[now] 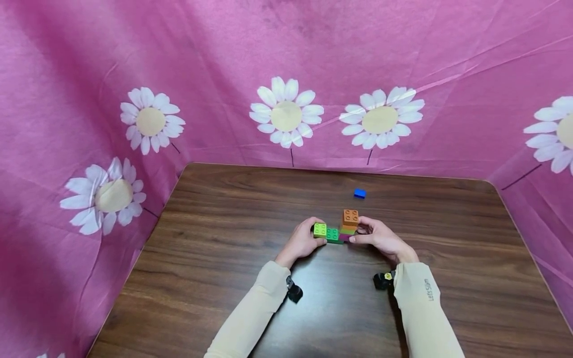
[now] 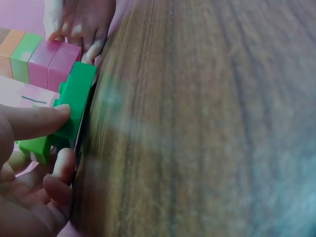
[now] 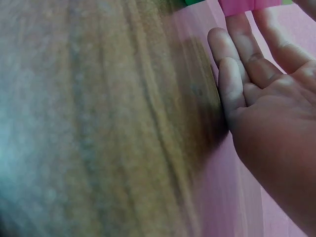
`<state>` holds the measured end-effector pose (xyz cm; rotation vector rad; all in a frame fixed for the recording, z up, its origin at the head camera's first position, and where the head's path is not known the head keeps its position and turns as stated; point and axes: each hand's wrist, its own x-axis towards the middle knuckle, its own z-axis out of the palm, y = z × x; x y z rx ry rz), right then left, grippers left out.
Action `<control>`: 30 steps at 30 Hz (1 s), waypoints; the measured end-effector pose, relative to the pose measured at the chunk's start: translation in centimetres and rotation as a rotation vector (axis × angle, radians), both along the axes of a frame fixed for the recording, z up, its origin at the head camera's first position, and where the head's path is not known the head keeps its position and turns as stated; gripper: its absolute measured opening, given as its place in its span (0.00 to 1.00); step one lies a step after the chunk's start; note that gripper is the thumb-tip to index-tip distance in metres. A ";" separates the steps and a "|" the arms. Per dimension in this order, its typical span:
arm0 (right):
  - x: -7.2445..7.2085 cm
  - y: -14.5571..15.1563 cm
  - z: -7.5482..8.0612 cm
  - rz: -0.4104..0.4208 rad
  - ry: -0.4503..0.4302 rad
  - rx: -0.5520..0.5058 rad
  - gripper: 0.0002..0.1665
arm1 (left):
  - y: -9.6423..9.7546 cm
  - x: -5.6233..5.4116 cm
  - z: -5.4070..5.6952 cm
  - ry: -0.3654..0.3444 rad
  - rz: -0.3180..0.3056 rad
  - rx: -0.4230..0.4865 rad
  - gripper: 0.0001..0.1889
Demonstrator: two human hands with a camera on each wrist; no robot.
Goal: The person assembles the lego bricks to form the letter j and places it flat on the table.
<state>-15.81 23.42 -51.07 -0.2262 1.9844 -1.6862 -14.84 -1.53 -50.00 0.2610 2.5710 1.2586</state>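
Note:
A long dark-green toy brick (image 2: 78, 98) lies low on the table, with a lime brick (image 1: 320, 229) on its left end. My left hand (image 1: 302, 240) pinches this left end, its thumb against the green brick's side. At the other end rises a stack of magenta bricks (image 2: 55, 64), a light-green brick (image 2: 24, 58) and orange bricks (image 1: 350, 219). My right hand (image 1: 384, 239) grips the magenta part low on the stack between thumb and fingers. The right wrist view shows only a sliver of magenta brick (image 3: 247, 6) at the fingertips.
A single blue brick (image 1: 360, 193) lies beyond the hands, near the back of the brown wooden table (image 1: 215, 214). Pink cloth (image 1: 224, 54) with white flowers hangs behind the table and along its sides. Each wrist carries a small black camera.

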 end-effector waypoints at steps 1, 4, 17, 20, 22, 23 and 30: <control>0.0 0.0 0.0 -0.010 0.000 0.009 0.35 | 0.0 0.0 0.0 -0.002 0.001 0.000 0.21; 0.1 -0.2 0.1 -0.051 0.014 0.053 0.33 | 0.0 0.1 -0.1 -0.004 0.004 0.000 0.21; 0.5 -1.0 0.1 -0.121 0.138 0.098 0.27 | -0.4 0.0 0.0 0.114 -0.065 -0.063 0.25; 0.5 -1.1 0.1 -0.127 0.133 0.092 0.28 | -0.4 0.0 0.1 0.142 -0.072 -0.084 0.27; 0.5 -1.2 0.2 -0.133 0.125 0.095 0.29 | -0.4 0.0 0.2 0.144 -0.065 -0.088 0.28; 0.5 -1.3 0.2 -0.142 0.123 0.100 0.29 | -0.4 0.1 0.3 0.144 -0.060 -0.086 0.28; 0.5 -1.4 0.0 -0.154 0.083 0.095 0.30 | -0.4 0.5 0.6 0.125 -0.075 -0.071 0.30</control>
